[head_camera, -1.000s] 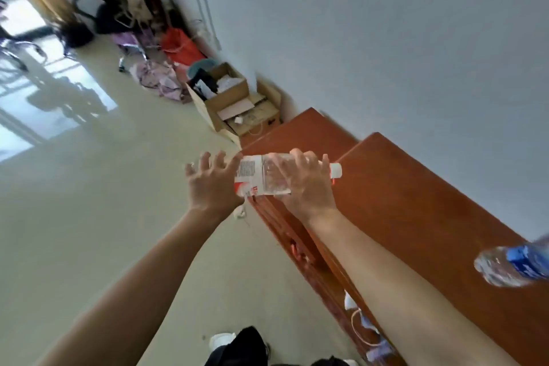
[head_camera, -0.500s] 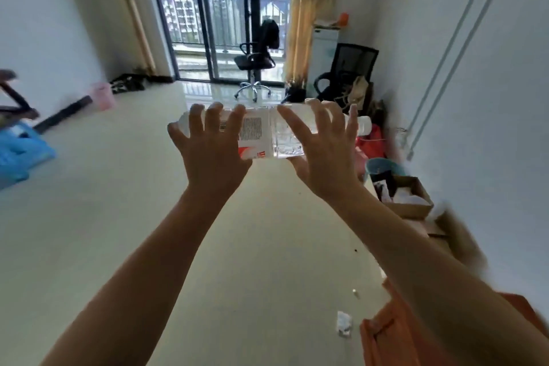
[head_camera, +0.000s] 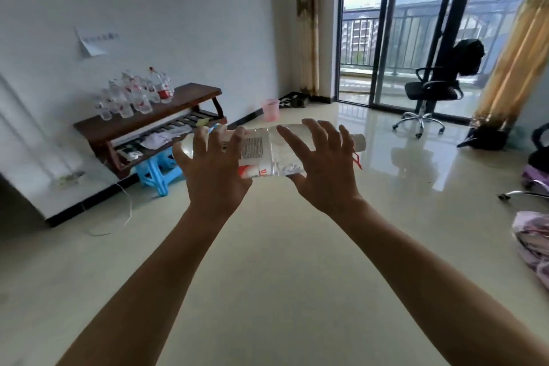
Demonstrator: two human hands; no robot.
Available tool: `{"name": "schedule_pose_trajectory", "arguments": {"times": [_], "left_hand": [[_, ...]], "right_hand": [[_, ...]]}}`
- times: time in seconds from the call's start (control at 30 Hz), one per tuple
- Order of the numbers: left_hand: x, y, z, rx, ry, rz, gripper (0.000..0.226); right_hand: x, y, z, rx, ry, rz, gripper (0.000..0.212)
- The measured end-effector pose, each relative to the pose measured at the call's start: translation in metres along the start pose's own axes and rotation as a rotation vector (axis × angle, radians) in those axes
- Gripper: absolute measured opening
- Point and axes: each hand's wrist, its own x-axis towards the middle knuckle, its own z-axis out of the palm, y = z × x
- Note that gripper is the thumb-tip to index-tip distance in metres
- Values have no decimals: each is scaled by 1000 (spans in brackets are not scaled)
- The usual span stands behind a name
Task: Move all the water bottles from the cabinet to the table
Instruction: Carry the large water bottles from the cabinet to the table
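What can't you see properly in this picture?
All in the head view:
- The water bottle: its bottom end is mostly hidden behind the left hand, and its label print is too blurred to read.
- The bottles on the table: too far off and overlapping, so they cannot be counted.
- The paper on the wall: its writing is too small.
- The cabinet: out of frame.

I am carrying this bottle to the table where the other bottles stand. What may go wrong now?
1. The left hand and right hand hold the water bottle sideways with fingers spread, so it might slip and drop on the glossy floor.
2. The bottles on the table stand crowded together; setting one more beside them could topple some.
3. A loose white cord on the floor near the table might catch a foot.
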Motion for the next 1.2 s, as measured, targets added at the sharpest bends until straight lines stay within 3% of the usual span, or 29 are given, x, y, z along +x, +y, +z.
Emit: {"name": "schedule_pose_trajectory", "arguments": {"times": [0.37,0.63,1.2], "left_hand": [[55,-160,106,261,-21,-274,86],[114,-300,230,285,-97,-374,83],[372,-430,562,187,-150,-283,88]], "right_hand": [[159,-106,202,415,42,-234,97],[267,-195,362,491,-41,-303,97],[507,-156,706,456,-61,-205,107]]}}
